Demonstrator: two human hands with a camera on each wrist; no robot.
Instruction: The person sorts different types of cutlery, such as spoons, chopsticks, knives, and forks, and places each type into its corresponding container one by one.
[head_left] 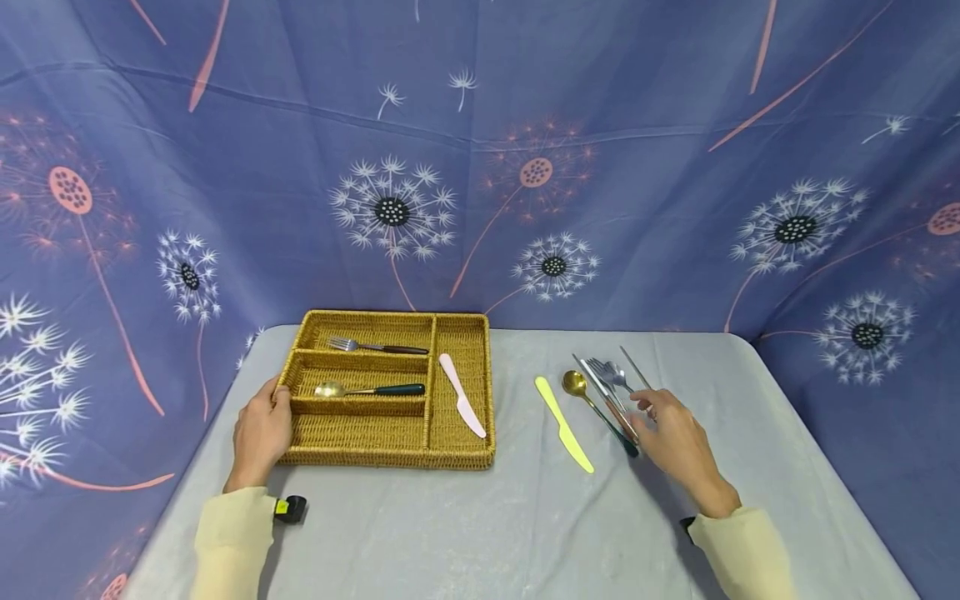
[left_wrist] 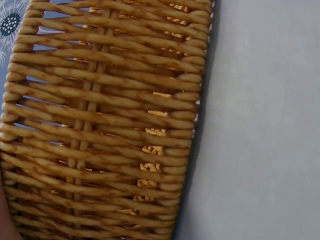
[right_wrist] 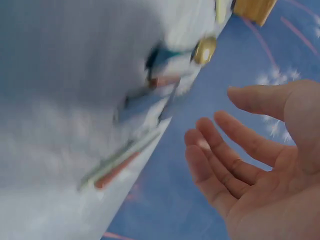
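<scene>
Cutlery (head_left: 606, 392) of silver and gold metal lies on the grey desk (head_left: 450, 525) just beside the relaxed, empty fingers of the right hand (head_left: 678, 442), while the left hand (head_left: 261, 429) grips the golden-brown wicker tray (head_left: 352, 433).

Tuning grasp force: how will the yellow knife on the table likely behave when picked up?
The yellow knife is probably stiff: it's knife-shaped, with no visible bend. Lying flat on the table, it seems unlikely to roll but may be awkward to get under. Its uniform colour hints at plastic, so perhaps light, though material isn't certain.
</scene>
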